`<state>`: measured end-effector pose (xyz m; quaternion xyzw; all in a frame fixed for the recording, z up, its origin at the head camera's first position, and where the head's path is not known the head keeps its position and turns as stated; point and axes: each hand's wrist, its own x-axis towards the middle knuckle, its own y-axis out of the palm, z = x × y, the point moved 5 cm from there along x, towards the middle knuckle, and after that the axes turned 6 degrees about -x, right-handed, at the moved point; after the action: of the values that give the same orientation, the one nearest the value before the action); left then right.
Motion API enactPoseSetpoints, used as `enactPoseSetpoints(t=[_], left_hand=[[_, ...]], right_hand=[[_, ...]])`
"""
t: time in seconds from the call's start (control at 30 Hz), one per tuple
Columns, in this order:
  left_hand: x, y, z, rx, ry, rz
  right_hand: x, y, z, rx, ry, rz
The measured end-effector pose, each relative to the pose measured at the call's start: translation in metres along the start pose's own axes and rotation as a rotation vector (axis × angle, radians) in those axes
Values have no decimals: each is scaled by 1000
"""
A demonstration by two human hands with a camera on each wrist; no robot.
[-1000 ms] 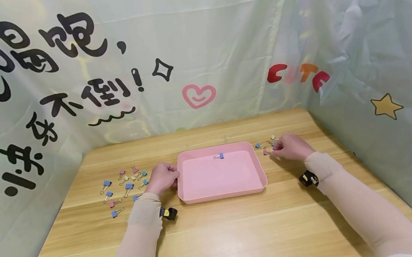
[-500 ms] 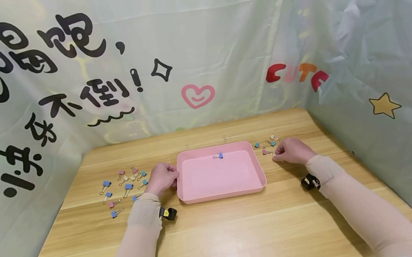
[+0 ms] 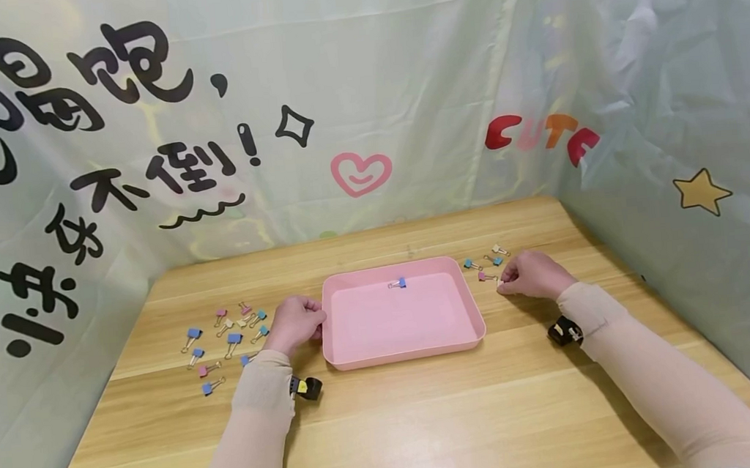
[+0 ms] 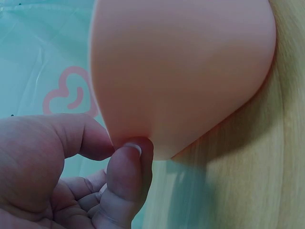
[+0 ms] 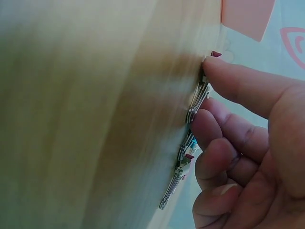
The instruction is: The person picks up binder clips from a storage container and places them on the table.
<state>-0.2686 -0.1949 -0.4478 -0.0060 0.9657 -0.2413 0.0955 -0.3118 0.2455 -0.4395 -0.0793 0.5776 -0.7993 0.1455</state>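
Note:
A shallow pink tray [image 3: 403, 320] stands in the middle of the table, with one blue binder clip [image 3: 397, 284] lying near its far side. My left hand [image 3: 295, 324] pinches the tray's left rim; the left wrist view shows the thumb [image 4: 127, 174] against the outer wall. At the right, my right hand [image 3: 537, 275] holds a small pale binder clip [image 5: 198, 102] between thumb and index finger, low at the tabletop. Beside those fingertips lie a pink binder clip [image 3: 487, 276], blue binder clips [image 3: 472, 264] and a whitish binder clip [image 3: 500, 250].
Several blue, pink, yellowish and teal binder clips [image 3: 234, 340] lie scattered left of my left hand, one partly hidden by it. The wooden table [image 3: 403, 423] meets a printed cloth [image 3: 404, 99] at the back and right.
My right hand has shifted slightly towards me and to the right, uncovering more of the pink and blue clips. The left hand keeps its grip on the tray.

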Motion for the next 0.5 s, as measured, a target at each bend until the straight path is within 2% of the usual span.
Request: enactPoseSetpoints(t=[0.5], left_hand=[[1,0,1,10,11,-2]], right_hand=[[5,-3,3,27,28,9]])
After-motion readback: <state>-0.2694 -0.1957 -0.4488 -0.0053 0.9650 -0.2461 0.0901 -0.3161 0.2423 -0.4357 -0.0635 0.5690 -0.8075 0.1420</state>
